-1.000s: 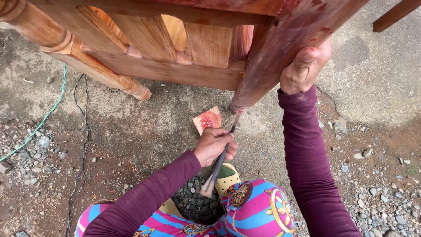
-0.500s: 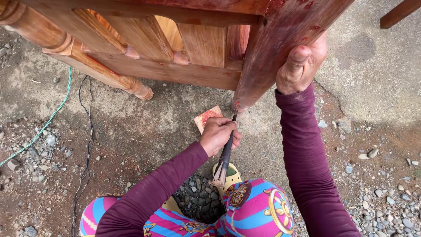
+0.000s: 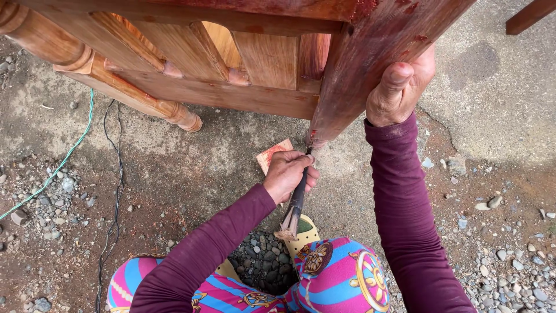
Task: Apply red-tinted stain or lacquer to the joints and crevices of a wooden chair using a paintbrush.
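Observation:
My left hand grips a dark-handled paintbrush, its tip touching the bottom end of a reddish wooden furniture leg. The brush's worn handle end points down toward my knees. My right hand clasps the right side of that same leg, thumb pressed on its front face. The leg belongs to a varnished wooden furniture frame tilted above the ground. Both my arms wear dark purple sleeves.
A small reddish square of sandpaper lies on the concrete behind my left hand. A turned wooden leg reaches left. A green cord and a black cable run over the ground at left. Gravel lies around my colourful patterned trousers.
My left hand has raised the brush up to the bottom of the leg and partly covers the sandpaper. My right hand keeps its hold on the leg.

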